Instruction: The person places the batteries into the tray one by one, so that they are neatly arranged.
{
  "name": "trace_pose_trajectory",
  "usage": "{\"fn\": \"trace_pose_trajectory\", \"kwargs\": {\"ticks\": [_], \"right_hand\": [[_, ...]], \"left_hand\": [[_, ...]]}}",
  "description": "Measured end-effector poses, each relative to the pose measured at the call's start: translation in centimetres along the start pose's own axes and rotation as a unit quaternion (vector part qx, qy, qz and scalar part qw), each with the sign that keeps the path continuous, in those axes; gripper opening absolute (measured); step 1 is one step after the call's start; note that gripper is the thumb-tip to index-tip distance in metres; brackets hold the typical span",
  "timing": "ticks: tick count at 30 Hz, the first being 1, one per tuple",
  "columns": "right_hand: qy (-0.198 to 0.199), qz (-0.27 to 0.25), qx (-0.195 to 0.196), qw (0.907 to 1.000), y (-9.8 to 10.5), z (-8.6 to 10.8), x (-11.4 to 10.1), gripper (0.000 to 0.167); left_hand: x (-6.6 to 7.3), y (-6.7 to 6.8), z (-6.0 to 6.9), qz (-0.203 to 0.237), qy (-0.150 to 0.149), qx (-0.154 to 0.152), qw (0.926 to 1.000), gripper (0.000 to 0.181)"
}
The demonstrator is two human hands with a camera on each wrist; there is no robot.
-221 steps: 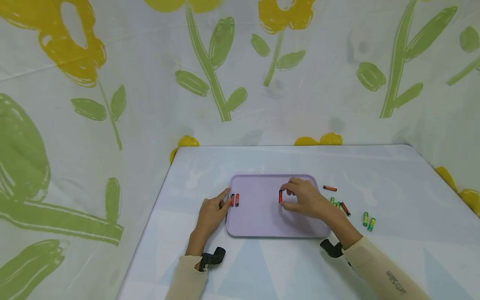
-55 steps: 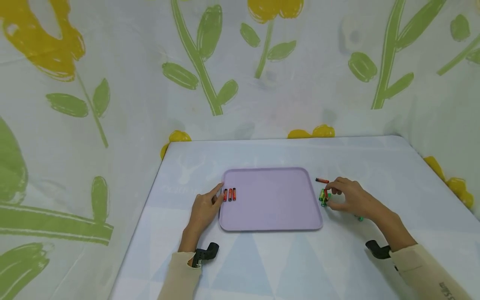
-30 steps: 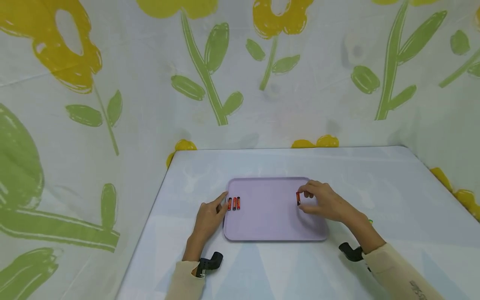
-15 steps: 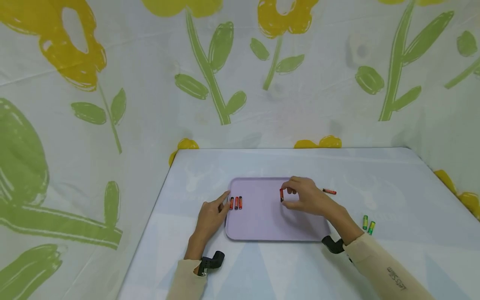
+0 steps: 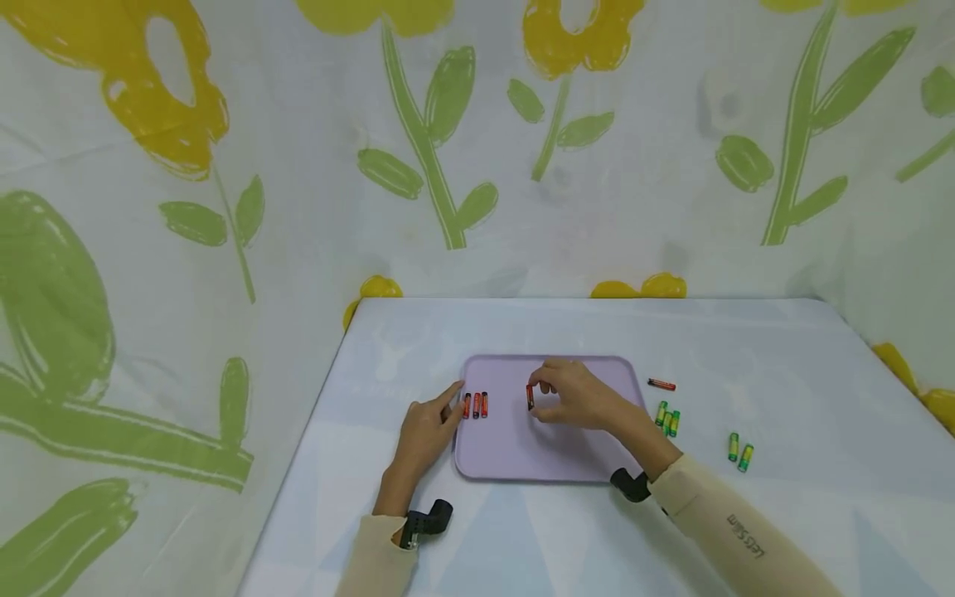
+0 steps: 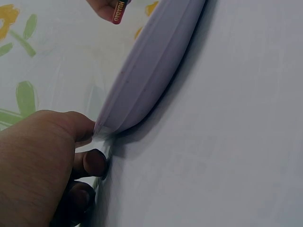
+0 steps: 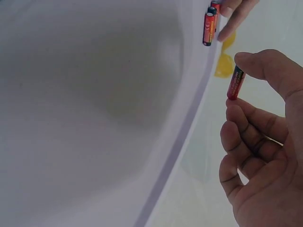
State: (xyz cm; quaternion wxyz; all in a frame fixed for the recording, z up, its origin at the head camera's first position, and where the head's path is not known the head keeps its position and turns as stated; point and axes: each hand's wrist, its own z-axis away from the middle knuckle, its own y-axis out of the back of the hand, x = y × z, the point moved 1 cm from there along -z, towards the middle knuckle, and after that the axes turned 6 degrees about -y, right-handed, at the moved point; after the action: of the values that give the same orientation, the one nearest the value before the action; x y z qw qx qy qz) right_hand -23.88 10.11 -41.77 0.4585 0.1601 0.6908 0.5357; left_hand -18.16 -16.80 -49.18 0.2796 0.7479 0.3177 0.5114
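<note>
My right hand [image 5: 582, 400] pinches a red and black battery [image 5: 530, 398] by its two ends, thumb against one end and a fingertip against the other. It holds the battery above the purple tray [image 5: 515, 464]. In the right wrist view the same battery [image 7: 236, 82] hangs between thumb and finger, the other fingers bent. Three red batteries [image 5: 476, 405] stand side by side in a row at the tray's left end. At that end my left hand [image 5: 424, 429] rests beside the tray, its thumb and forefinger touching the rim.
To the right of the tray lie a single red battery [image 5: 661, 384], a small cluster of green batteries [image 5: 667, 419] and two more green batteries [image 5: 740, 452] farther right. A flower-printed cloth [image 5: 298, 166] hangs behind and left of the table.
My right hand took a red battery from the pile at the right and carried it left over the tray. The row has grown from two to three red batteries. My left hand stays put.
</note>
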Motion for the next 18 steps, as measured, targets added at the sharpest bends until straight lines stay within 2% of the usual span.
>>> {"fn": "trace_pose_trajectory", "kwargs": {"ticks": [10, 15, 18], "right_hand": [[-0.007, -0.007, 0.003, 1.0, -0.5, -1.5, -0.9, 0.03], [-0.009, -0.006, -0.015, 0.9998, -1.1, -2.1, -1.1, 0.031], [-0.004, 0.001, -0.013, 0.9999, -1.2, -2.4, -1.3, 0.03]], "left_hand": [[0.1, 0.2, -0.2, -0.003, -0.013, 0.021, 0.9997, 0.04], [0.3, 0.2, 0.1, -0.003, 0.005, 0.003, 1.0, 0.041], [0.4, 0.3, -0.1, -0.003, 0.001, 0.002, 1.0, 0.041]]}}
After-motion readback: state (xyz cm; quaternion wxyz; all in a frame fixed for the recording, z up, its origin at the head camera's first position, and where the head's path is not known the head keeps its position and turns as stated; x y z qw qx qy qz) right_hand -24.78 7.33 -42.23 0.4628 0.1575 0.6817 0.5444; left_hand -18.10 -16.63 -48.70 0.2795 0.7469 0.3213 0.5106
